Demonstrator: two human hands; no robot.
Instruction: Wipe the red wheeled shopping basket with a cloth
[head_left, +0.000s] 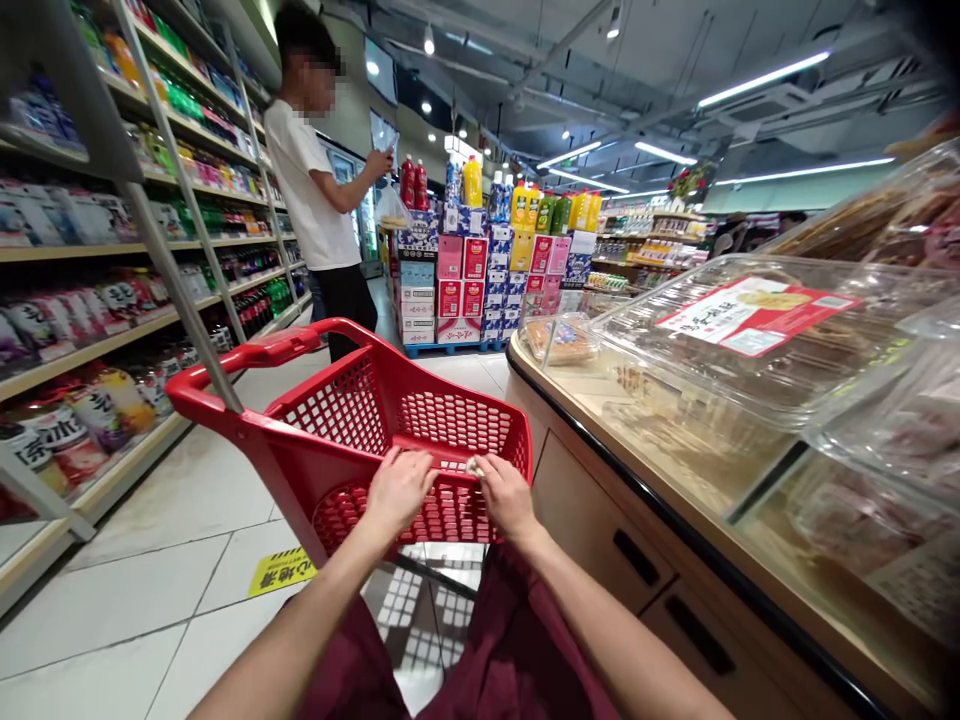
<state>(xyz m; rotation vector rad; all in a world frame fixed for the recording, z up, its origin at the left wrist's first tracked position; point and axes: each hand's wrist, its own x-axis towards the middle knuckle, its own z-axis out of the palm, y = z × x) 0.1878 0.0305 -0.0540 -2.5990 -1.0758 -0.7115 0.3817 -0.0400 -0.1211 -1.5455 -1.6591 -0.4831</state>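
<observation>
My left hand (401,492) is over the near side of a red shopping cart (442,408), its fingers curled and pointing toward the right hand. Whatever those fingers hold, if anything, is hidden; I cannot tell whether they touch the cart's rim. A short gap to the right, my right hand (507,495) is closed, with a small whitish thing (474,467) pinched between thumb and fingertips. That thing is too small to name. Beneath both hands is the cart's perforated basket, with its handle (277,347) off to the left.
At right stands a wooden display counter (600,510) with clear plastic food boxes (720,330). Drink shelves (142,240) line the left side. A person (319,180) in a white shirt stands beyond the cart. Stacked drink cartons (461,285) stand ahead, and a yellow floor sticker (281,572) lies at lower left.
</observation>
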